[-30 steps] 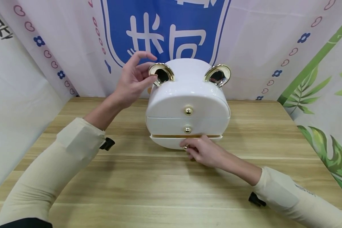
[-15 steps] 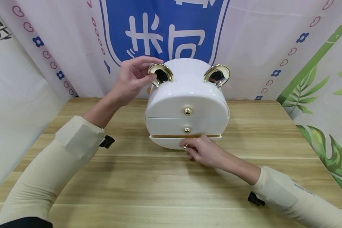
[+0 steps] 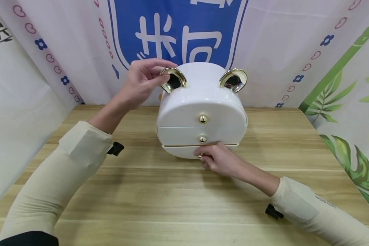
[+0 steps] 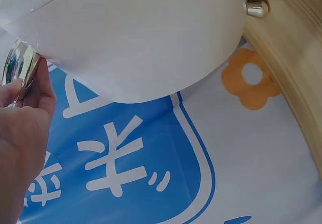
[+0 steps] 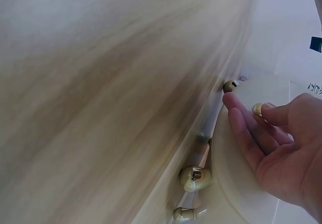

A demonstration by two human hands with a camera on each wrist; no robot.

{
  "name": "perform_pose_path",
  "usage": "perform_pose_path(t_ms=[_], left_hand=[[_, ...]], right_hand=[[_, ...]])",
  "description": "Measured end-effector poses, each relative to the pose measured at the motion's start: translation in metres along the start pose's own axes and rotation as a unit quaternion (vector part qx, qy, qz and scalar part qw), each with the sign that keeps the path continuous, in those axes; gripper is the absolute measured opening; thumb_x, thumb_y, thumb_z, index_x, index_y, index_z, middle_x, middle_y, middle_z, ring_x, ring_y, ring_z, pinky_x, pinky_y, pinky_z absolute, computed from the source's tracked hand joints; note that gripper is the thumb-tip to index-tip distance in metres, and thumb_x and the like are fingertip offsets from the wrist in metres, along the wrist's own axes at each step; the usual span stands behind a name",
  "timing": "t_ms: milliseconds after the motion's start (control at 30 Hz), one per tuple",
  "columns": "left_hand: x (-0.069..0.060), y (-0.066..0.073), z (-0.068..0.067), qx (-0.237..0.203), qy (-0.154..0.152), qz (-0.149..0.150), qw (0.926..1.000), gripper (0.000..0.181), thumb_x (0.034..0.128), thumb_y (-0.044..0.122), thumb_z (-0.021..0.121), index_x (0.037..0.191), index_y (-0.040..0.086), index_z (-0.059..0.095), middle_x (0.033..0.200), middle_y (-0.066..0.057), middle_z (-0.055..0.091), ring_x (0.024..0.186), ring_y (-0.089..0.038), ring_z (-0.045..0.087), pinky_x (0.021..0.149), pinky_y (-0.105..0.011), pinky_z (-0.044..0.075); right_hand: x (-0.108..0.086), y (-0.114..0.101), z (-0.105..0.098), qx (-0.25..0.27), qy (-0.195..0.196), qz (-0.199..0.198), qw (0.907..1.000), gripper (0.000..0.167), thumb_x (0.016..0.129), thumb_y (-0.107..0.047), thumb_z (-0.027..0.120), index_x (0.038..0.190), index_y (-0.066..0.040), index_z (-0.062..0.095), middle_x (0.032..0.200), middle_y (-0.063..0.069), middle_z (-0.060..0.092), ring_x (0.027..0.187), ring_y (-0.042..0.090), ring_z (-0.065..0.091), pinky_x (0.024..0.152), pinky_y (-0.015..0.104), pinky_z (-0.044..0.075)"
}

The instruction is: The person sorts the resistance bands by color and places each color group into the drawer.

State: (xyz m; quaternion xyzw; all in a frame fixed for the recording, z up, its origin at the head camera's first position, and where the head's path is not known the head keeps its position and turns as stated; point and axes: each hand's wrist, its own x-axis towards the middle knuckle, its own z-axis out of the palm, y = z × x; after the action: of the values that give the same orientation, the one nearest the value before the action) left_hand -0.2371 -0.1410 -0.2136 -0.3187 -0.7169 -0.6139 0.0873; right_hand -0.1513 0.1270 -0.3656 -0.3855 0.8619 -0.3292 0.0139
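Note:
A white rounded drawer box (image 3: pixel 200 97) with two gold, ear-like ornaments on top stands on the table. My left hand (image 3: pixel 138 82) grips its left gold ear (image 3: pixel 176 82), the thumb on the front. In the left wrist view, fingers and thumb close on that shiny ear (image 4: pixel 15 65). Low at the front, my right hand (image 3: pixel 222 160) pinches the gold knob (image 3: pixel 200 155) of the bottom drawer (image 3: pixel 176 152). A thin gap shows above this drawer's front. The right wrist view has the thumb against the knob (image 5: pixel 257 109). Both upper drawers look flush.
The wooden table (image 3: pixel 160 201) stretches in front of the box and to both sides. Right behind the box hangs a white curtain (image 3: pixel 273 61) with a blue printed sign (image 3: pixel 175 20). Small gold feet (image 5: pixel 195 177) show under the box in the right wrist view.
The bottom drawer has slid inward with my right hand on its knob, and its gap has narrowed. My left fingers have come in closer around the ear.

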Motion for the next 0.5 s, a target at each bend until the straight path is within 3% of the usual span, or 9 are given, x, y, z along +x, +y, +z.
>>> perform_pose_path(t_ms=[267,500], left_hand=[[0.0013,0.0027,-0.0002,0.003,-0.007,-0.016,0.9998,0.028,0.0953,-0.015,0.061,0.115,-0.001,0.075,0.100,-0.010,0.078,0.085,-0.018,0.074,0.079,-0.023,0.059],[0.0002,0.0036,-0.0013,-0.010,-0.011,-0.012,0.9998,0.028,0.0946,-0.016,0.060,0.114,-0.002,0.076,0.099,-0.008,0.078,0.085,-0.017,0.075,0.081,-0.023,0.059]], right_hand=[[0.0021,-0.0013,0.0006,0.014,0.009,0.019,0.9997,0.021,0.096,0.009,0.062,0.111,0.001,0.075,0.101,0.012,0.075,0.073,0.013,0.075,0.065,0.018,0.057],[-0.0002,-0.0028,0.0012,-0.024,0.004,-0.009,0.9997,0.022,0.094,0.005,0.069,0.114,-0.002,0.075,0.102,0.008,0.077,0.076,0.008,0.072,0.069,0.021,0.057]])
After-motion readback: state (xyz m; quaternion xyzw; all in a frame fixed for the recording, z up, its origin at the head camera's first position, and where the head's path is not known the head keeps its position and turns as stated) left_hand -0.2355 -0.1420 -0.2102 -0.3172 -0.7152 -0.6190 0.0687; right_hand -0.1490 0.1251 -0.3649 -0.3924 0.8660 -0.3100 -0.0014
